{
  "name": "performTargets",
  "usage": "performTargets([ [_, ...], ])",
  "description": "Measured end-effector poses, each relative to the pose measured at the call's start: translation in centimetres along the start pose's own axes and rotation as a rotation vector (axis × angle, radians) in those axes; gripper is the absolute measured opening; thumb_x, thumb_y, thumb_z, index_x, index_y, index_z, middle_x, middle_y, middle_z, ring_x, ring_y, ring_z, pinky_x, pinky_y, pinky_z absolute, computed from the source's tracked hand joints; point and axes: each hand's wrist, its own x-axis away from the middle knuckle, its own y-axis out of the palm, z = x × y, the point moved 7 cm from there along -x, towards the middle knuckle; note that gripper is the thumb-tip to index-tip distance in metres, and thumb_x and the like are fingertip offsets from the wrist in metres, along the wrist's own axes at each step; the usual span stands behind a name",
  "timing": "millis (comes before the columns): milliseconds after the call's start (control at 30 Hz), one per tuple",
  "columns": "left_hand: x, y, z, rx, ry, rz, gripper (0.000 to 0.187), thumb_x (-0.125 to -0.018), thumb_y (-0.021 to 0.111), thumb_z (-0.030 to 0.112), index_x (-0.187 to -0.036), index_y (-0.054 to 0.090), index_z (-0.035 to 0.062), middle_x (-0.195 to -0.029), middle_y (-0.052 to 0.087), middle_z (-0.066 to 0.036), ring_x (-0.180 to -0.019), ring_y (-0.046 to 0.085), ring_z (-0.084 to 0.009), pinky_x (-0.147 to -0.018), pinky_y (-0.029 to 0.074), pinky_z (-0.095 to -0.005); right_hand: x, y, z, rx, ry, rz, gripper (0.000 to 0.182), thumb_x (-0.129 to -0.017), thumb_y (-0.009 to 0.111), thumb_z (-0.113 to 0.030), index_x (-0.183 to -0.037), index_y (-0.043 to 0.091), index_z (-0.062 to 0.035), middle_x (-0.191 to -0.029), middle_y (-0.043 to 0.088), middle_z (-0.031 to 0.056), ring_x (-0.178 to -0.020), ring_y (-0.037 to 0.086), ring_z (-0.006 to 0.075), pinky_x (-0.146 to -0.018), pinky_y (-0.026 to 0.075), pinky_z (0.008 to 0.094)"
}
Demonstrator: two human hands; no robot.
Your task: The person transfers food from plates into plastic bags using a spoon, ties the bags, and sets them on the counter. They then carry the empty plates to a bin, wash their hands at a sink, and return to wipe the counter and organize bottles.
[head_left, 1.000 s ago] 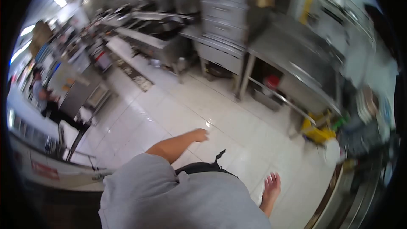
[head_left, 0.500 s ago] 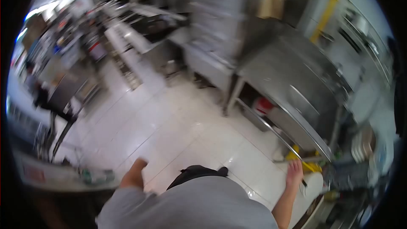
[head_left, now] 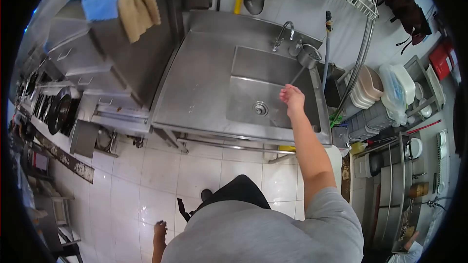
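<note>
Over the steel sink [head_left: 242, 91], my right hand [head_left: 292, 98] reaches out with its fingers loosely bent. Its fingertips are at the near end of the handle of a metal dipper [head_left: 309, 57]; I cannot make out any firm grip on it. The dipper's cup rests at the back right corner of the sink, near the curved tap [head_left: 283, 35]. Low at my left side hangs my left hand [head_left: 160, 229], small and dark in view. Its fingers are slightly bent, and no object shows in them.
Left of the sink counter stands a steel cabinet [head_left: 105, 58] with blue and tan cloths [head_left: 139, 7] on top. A strainer [head_left: 255, 3] hangs on the wall. To the right are a hose [head_left: 326, 53], stacked tubs [head_left: 366, 87] and grey crates [head_left: 365, 124]. The floor is white tile [head_left: 200, 163].
My view has turned right and come up to the sink. My right hand has risen from my side and stretched forward over the basin. My left hand still hangs low.
</note>
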Motion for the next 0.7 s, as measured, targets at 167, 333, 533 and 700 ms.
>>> performTargets([
  [167, 5.3, 2.6, 18.7, 0.202, 0.205, 0.079, 0.042, -0.084, 0.056, 0.021, -0.124, 0.051, 0.0089, -0.095, 0.059, -0.003, -0.081, 0.056, -0.0134, -0.063, 0.042, -0.0294, -17.3, -2.8, -1.8, 0.531, -0.102, 0.035, 0.029, -0.084, 0.055, -0.01, -0.11, 0.055, 0.0015, -0.091, 0.062, 0.0095, -0.082, 0.06, 0.0177, -0.071, 0.049, 0.0316],
  [333, 12.5, 6.0, 25.2, 0.385, 0.323, 0.414, 0.037, -0.084, 0.052, 0.009, -0.12, 0.053, 0.0061, -0.105, 0.059, -0.003, -0.082, 0.054, -0.0102, -0.064, 0.042, -0.0251, -36.5, -0.2, -1.0, 1.573, -0.723, -0.058, 0.043, -0.081, 0.053, -0.012, -0.122, 0.049, 0.0001, -0.119, 0.052, 0.0219, -0.108, 0.051, 0.0387, -0.091, 0.042, 0.0425],
  [533, 20.4, 9.3, 43.5, 0.188, 0.594, 0.592, 0.034, -0.089, 0.049, 0.004, -0.121, 0.051, -0.0032, -0.117, 0.057, -0.013, -0.105, 0.052, -0.0174, -0.088, 0.042, -0.0291, -47.2, 5.5, -0.3, 1.709, -1.05, -0.279, 0.043, -0.084, 0.041, -0.011, -0.124, 0.046, 0.0037, -0.123, 0.047, 0.0237, -0.117, 0.045, 0.0383, -0.1, 0.037, 0.043],
  [700, 20.7, 19.3, 62.5, 0.18, 0.781, 0.377, 0.035, -0.087, 0.052, 0.004, -0.122, 0.052, 0.0034, -0.121, 0.054, -0.008, -0.105, 0.054, -0.019, -0.088, 0.044, -0.0305, -48.4, 3.4, 3.0, 1.732, -0.692, -0.243, 0.033, -0.082, 0.046, -0.012, -0.111, 0.055, 0.0016, -0.112, 0.054, 0.0205, -0.108, 0.05, 0.0362, -0.095, 0.039, 0.0428],
])
